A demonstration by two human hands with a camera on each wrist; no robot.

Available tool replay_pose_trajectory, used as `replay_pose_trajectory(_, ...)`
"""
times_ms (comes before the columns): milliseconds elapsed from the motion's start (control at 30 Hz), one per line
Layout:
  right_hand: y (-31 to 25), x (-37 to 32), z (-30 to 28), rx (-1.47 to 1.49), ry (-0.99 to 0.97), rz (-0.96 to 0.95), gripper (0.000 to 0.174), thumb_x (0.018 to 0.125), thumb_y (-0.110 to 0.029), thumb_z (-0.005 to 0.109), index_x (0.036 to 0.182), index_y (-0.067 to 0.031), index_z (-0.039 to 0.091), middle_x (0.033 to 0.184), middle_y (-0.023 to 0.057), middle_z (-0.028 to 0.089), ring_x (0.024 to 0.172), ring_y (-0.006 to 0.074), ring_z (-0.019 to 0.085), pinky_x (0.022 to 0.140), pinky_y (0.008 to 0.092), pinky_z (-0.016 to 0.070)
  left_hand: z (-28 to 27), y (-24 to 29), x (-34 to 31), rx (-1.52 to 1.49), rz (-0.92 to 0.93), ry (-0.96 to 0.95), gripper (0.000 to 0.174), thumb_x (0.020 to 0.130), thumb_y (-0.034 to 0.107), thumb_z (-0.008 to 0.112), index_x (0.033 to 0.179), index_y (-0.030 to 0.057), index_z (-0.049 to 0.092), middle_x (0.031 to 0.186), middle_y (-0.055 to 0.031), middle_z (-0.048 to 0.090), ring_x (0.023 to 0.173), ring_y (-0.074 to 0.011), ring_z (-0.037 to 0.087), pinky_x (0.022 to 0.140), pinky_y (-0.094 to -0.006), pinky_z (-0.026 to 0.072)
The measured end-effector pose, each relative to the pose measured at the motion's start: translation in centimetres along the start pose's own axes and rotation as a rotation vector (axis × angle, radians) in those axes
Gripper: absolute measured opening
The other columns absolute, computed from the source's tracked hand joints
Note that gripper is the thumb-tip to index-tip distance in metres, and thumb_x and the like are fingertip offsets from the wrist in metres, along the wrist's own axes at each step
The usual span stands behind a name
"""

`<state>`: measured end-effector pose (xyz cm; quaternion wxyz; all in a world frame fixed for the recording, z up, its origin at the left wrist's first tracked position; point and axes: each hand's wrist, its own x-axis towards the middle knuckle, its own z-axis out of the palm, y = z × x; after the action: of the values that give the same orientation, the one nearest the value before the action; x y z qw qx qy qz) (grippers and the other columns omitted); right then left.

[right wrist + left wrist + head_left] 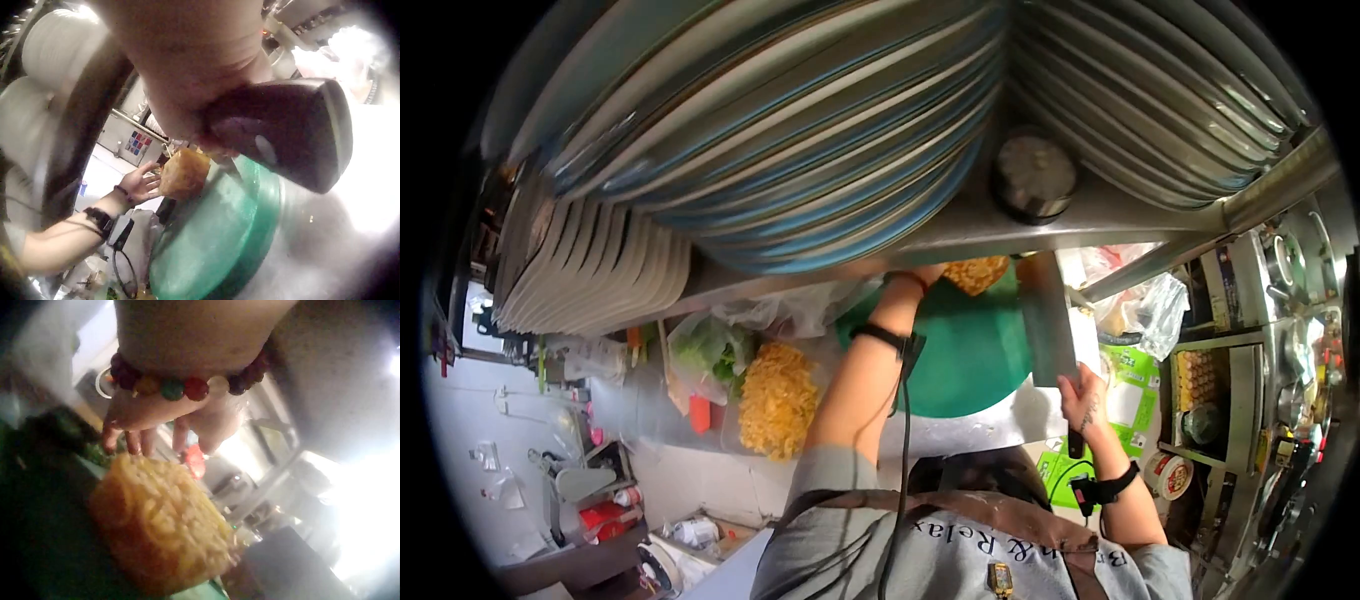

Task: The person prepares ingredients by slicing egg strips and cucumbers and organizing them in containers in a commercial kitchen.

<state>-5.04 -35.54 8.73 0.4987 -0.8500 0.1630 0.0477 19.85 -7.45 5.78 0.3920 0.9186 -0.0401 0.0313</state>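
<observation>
A golden-brown block of food [975, 274] [165, 525] [185, 174] sits on the round green board [965, 350] [215, 237], toward its far edge. Beside it is my left hand [927, 272] [181, 422] [140, 184], fingers straight and spread; whether they touch the block, I cannot tell. The block's pale, uneven face shows in the left wrist view. My right hand [1086, 403] [181, 100] grips the dark handle [281, 131] of a wide cleaver [1043, 320], its blade over the board's right side. In the right wrist view the handle hides part of the blade.
Stacked plates [800, 150] fill a metal shelf [900, 240] above the board. Left of the board lie a heap of yellow crispy food [778, 400] and a bag of greens [710, 350]. Plastic bags [1150, 310] and an egg tray [1197, 378] are at the right.
</observation>
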Motion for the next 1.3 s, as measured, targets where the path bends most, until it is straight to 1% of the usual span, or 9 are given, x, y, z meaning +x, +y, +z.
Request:
replay_pose_trajectory(100,-0.3,2.7,1.2,-0.141,0.081,-0.279,0.010,0.083,-0.001,0.063,0.092,0.0016,0.058,0.068,0.0170,0.063,0.058,0.0176,0.059,0.056,0.0343,0.0470,3.6,-0.3,4.9,0.106,-0.137,-0.081,0.043,0.083,0.020,0.068,0.122,0.0040,0.057,0.122,-0.0150,0.058,0.114,-0.0300,0.054,0.096,-0.0401,0.0442)
replay_pose_trajectory(200,-1.8,3.0,1.4,-0.302,-0.065,-0.254,0.015,0.083,-0.007,0.065,0.082,0.0025,0.053,0.064,0.0236,0.058,0.055,0.0360,0.059,0.053,0.0406,0.0446,4.0,-0.9,4.4,-0.021,-0.131,-0.096,0.043,0.084,0.019,0.069,0.122,0.0035,0.057,0.121,-0.0121,0.059,0.112,-0.0261,0.055,0.096,-0.0372,0.0445)
replay_pose_trajectory(400,-0.2,1.0,-2.0,-0.128,-0.137,-0.222,0.016,0.085,-0.010,0.065,0.091,0.0027,0.058,0.062,0.0173,0.061,0.052,0.0308,0.060,0.053,0.0369,0.0471,-0.1,-4.2,-6.2,-0.692,-0.183,-0.233,0.043,0.086,0.016,0.070,0.124,0.0025,0.056,0.117,-0.0064,0.060,0.109,-0.0183,0.057,0.094,-0.0316,0.0451)
replay_pose_trajectory(500,-3.2,2.6,-2.3,-0.174,-0.085,-0.248,0.013,0.087,-0.010,0.061,0.084,0.0010,0.055,0.068,0.0241,0.061,0.059,0.0414,0.061,0.053,0.0420,0.0476,-1.7,-2.6,-9.1,-0.974,-0.362,-0.299,0.055,0.080,0.013,0.077,0.127,0.0004,0.051,0.123,-0.0091,0.058,0.111,-0.0170,0.057,0.096,-0.0296,0.0450)
replay_pose_trajectory(667,-3.3,3.1,0.8,-0.387,-0.280,-0.371,0.011,0.084,-0.008,0.063,0.085,0.0007,0.057,0.064,0.0233,0.058,0.061,0.0415,0.059,0.055,0.0438,0.0469,-1.2,-2.2,-10.5,-0.915,-0.365,-0.200,0.054,0.082,0.008,0.073,0.130,0.0001,0.049,0.120,-0.0079,0.059,0.110,-0.0181,0.057,0.095,-0.0310,0.0459)
replay_pose_trajectory(733,-6.3,0.5,0.9,-0.216,-0.368,-0.135,0.017,0.084,-0.011,0.065,0.079,0.0016,0.054,0.064,0.0245,0.058,0.062,0.0437,0.060,0.053,0.0414,0.0462,-1.9,-3.0,-12.2,-1.093,-0.427,-0.223,0.056,0.080,0.008,0.076,0.129,-0.0015,0.049,0.120,-0.0096,0.060,0.110,-0.0183,0.057,0.094,-0.0314,0.0476)
replay_pose_trajectory(833,-6.1,-2.3,0.2,-0.360,-0.404,-0.339,0.018,0.084,-0.011,0.066,0.079,0.0010,0.053,0.062,0.0240,0.055,0.058,0.0438,0.056,0.053,0.0435,0.0450,-5.6,-4.9,-15.1,-1.056,-0.452,-0.355,0.061,0.080,0.008,0.075,0.133,-0.0011,0.048,0.121,-0.0092,0.060,0.108,-0.0177,0.058,0.095,-0.0324,0.0474)
replay_pose_trajectory(1000,-7.5,-3.3,-1.1,-0.494,-0.454,-0.389,0.015,0.087,-0.009,0.061,0.086,0.0004,0.050,0.064,0.0261,0.057,0.062,0.0462,0.059,0.055,0.0494,0.0472,-9.0,-5.5,-16.3,-0.402,-0.125,-0.605,0.061,0.081,0.011,0.077,0.135,0.0034,0.050,0.123,-0.0056,0.059,0.109,-0.0142,0.055,0.097,-0.0286,0.0444)
replay_pose_trajectory(1300,-14.4,-4.4,1.3,-0.626,-0.407,-0.458,0.024,0.089,-0.006,0.053,0.109,-0.0035,0.041,0.063,0.0242,0.058,0.060,0.0458,0.059,0.054,0.0529,0.0460,-7.6,-3.6,-18.9,-0.078,0.483,0.087,0.038,0.075,0.010,0.071,0.110,0.0022,0.060,0.110,-0.0145,0.058,0.108,-0.0350,0.055,0.093,-0.0407,0.0469)
